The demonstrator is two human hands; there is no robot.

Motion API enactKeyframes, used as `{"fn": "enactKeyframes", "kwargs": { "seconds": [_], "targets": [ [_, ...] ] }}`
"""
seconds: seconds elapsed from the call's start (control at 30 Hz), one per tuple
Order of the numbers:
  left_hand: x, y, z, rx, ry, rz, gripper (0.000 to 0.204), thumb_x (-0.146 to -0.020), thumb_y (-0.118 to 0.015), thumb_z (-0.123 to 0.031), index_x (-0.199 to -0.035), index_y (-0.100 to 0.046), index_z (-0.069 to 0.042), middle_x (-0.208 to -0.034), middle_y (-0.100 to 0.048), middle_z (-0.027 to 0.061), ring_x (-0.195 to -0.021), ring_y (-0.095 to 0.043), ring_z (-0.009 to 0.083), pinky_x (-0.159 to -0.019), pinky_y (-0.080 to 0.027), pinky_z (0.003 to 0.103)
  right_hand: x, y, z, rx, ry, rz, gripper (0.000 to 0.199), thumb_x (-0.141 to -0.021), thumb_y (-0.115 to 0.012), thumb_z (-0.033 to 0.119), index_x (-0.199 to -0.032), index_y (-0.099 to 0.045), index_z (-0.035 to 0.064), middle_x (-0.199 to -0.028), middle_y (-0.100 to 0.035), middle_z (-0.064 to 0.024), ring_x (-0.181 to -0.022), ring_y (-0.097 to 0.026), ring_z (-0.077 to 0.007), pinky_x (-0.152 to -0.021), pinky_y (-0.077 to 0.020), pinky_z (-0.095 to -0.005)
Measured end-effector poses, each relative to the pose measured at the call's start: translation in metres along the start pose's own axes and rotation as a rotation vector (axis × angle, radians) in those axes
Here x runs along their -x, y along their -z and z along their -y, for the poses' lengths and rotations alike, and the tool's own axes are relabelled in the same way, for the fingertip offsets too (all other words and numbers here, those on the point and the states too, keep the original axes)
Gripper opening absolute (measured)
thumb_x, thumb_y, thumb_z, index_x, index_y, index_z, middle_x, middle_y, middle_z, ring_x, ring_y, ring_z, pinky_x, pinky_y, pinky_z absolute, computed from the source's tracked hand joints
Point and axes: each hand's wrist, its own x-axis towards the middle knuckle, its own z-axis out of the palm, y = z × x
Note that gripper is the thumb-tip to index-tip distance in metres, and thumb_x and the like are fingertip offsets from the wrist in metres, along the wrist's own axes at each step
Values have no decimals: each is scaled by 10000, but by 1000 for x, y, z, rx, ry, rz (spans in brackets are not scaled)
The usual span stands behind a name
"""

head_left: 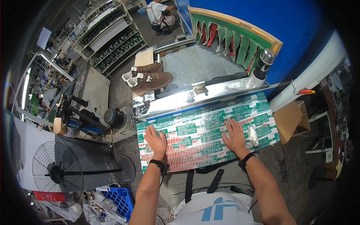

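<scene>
Both palms rest on a board [195, 150] wrapped in green, white and red tape under clear film. My left hand [155, 141] lies on its left part, fingers stretched out and nothing held. On the right part my right hand [234, 135] also lies flat with fingers spread. A small crumpled white bundle [252, 136] sits on the board just right of my right hand. Beyond the board, a pair of brown shoes [152, 80] stands at the left end of a conveyor belt [198, 62].
Green and red flaps [225, 39] hang at the conveyor's far opening. A steel bottle [264, 62] stands at its right. A pedestal fan [57, 174], a motor [115, 118] and a blue crate [119, 202] are on the left. A cardboard box [292, 120] lies right. A person [160, 15] crouches far off.
</scene>
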Motion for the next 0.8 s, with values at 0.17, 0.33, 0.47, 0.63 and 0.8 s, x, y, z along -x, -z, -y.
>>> {"fn": "enactKeyframes", "kwargs": {
  "seconds": [0.17,0.33,0.47,0.63,0.8],
  "targets": [
    [1,-2,4,6,-31,-26,608,-1064,-596,-271,-1614,-502,-28,-1681,-412,289,-1596,-322,516,-1325,-190,684,-1,1,2,-20,-3,8,599,-971,-718,246,-1520,-602,37,-1588,-562,-221,-1491,-506,-437,-1274,-372,-580],
    [0,-2,3,0,-35,-19,614,-1064,-600,-266,-1617,-491,-24,-1682,-411,286,-1596,-323,513,-1325,-193,680,0,-1,-1,-6,-9,11,599,-974,-706,276,-1517,-605,44,-1575,-567,-222,-1495,-501,-422,-1285,-351,-563],
    [0,-3,4,-7,-32,-21,620,-1068,-599,-264,-1626,-478,-25,-1688,-407,283,-1601,-319,511,-1325,-193,679,0,-2,-1,-9,-10,16,602,-973,-705,280,-1516,-604,40,-1580,-562,-225,-1497,-497,-423,-1285,-350,-564],
    [0,-3,2,-16,-27,-15,628,-1071,-596,-270,-1627,-471,-6,-1691,-404,286,-1605,-314,509,-1328,-190,677,0,-2,-1,-8,-10,13,601,-972,-705,273,-1516,-603,39,-1584,-559,-224,-1498,-496,-422,-1285,-351,-563],
    [0,-2,2,-27,-18,-1,642,-1075,-590,-282,-1630,-464,16,-1696,-398,291,-1610,-308,507,-1330,-189,673,1,-1,0,-13,-7,7,598,-973,-706,265,-1516,-602,39,-1586,-559,-221,-1500,-494,-419,-1286,-351,-562]
  ]
}}
